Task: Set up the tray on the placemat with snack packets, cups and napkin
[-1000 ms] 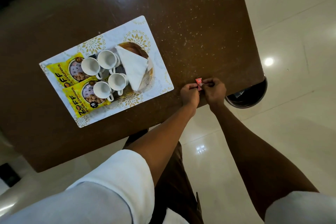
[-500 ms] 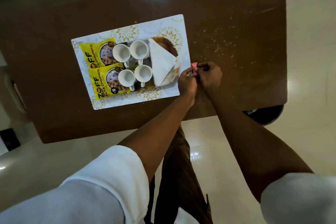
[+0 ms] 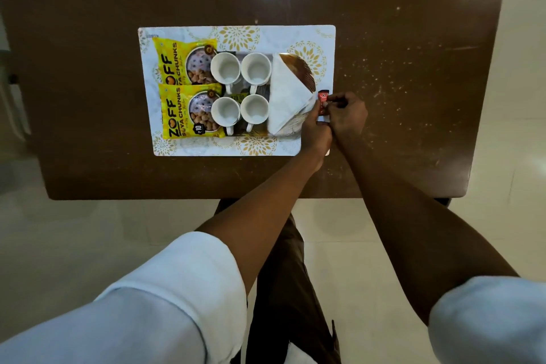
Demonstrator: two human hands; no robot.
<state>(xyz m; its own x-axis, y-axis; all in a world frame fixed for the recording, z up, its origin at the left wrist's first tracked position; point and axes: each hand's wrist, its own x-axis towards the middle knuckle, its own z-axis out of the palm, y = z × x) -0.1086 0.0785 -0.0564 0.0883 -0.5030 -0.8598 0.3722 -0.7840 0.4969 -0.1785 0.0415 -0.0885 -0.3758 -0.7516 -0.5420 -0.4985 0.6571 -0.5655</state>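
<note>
Brown bench [image 3: 384,38], white placemat [image 3: 295,35] with gold floral print in the middle of it. Tray [image 3: 304,71] sits on the placemat, mostly covered. Left end: two yellow Zoff soya chunks packets [image 3: 174,89], one far, one near, long axes running near-to-far. Middle: four white cups [image 3: 240,91] in a two-by-two block, empty, handles toward the near side. Right end: folded white napkin [image 3: 286,97], triangular, point to the right, lying over the tray's right part.

Both hands meet at the placemat's right edge, just right of the napkin tip. Left hand [image 3: 316,133] and right hand [image 3: 345,118] each pinch a small red sachet [image 3: 322,100], fingers closed on it from either side. Sachet's long axis runs roughly near-to-far, top end poking out beyond the fingers. Can't tell whether it's lifted or resting on the mat. Contents and print too small to read.

Key relation: the tray lies to the left of the sachet, napkin tip almost touching the left fingers. Left hand is nearer the tray, so a short leftward shift would likely put the sachet onto it. Free tray surface looks scarce; the dark strip between the cups and the napkin top seem the only spots.

Setup looks nearly finished: packets, cups, napkin all placed.
</note>
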